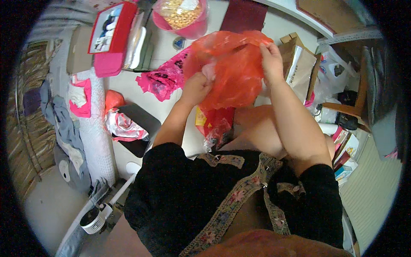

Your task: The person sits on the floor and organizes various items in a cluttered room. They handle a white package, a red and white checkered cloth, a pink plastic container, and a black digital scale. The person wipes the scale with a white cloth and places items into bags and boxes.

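A thin red plastic bag (pixel 235 73) is spread out in front of me between both hands. My left hand (pixel 198 88) is closed on its left side, the fingers bunched in the film. At the bag's upper right edge, my right hand (pixel 272 62) pinches the rim between thumb and fingers. Left of the red bag, a crumpled pink plastic bag (pixel 165 79) with dark print lies on the floor. Below it, near my legs, is a red and yellow package (pixel 214 122), partly hidden by the bag.
A pink tub (pixel 199 30) of yellowish pieces stands far ahead. A red box (pixel 112 28) of small items sits at far left, above a black bin (pixel 141 122) with bags. At right are a cardboard box (pixel 299 68), a wooden chair (pixel 361 85) and books (pixel 346 160).
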Tool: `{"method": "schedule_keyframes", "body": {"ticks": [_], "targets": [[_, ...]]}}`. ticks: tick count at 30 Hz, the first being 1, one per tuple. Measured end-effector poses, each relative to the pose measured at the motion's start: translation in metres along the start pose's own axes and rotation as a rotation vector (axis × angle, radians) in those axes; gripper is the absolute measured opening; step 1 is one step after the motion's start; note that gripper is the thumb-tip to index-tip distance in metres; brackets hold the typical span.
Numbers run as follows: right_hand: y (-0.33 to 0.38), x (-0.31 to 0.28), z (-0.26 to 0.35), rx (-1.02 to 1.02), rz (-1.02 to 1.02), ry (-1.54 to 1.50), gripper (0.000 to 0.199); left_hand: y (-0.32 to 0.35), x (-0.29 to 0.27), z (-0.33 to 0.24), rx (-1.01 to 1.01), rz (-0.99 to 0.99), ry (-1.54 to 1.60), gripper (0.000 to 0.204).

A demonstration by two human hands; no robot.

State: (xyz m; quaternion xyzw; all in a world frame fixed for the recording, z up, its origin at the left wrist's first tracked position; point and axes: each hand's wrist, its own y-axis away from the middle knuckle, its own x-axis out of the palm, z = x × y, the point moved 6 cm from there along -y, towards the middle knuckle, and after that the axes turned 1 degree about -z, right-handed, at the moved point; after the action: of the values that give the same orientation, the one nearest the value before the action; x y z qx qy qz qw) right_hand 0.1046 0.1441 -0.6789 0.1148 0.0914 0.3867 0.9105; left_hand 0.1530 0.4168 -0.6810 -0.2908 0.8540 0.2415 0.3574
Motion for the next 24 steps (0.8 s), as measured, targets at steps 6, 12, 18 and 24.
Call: {"method": "schedule_keyframes", "body": {"ticks": [6, 12, 18, 24], "targets": [[0.005, -0.026, 0.004, -0.221, 0.001, 0.541, 0.032, 0.049, -0.108, -0.018, 0.019, -0.63, 1.326, 0.028], [0.042, -0.018, -0.013, -0.23, 0.181, 0.842, 0.031, 0.066, -0.158, -0.054, 0.179, -0.707, 1.614, 0.04], [0.08, -0.036, 0.043, -0.241, 0.065, 0.942, 0.03, 0.084, -0.177, -0.07, 0.305, -0.655, 1.729, 0.047], [0.097, -0.054, 0.066, -0.174, 0.033, 0.893, 0.034, 0.078, -0.172, -0.081, 0.289, -0.586, 1.918, 0.051]]}}
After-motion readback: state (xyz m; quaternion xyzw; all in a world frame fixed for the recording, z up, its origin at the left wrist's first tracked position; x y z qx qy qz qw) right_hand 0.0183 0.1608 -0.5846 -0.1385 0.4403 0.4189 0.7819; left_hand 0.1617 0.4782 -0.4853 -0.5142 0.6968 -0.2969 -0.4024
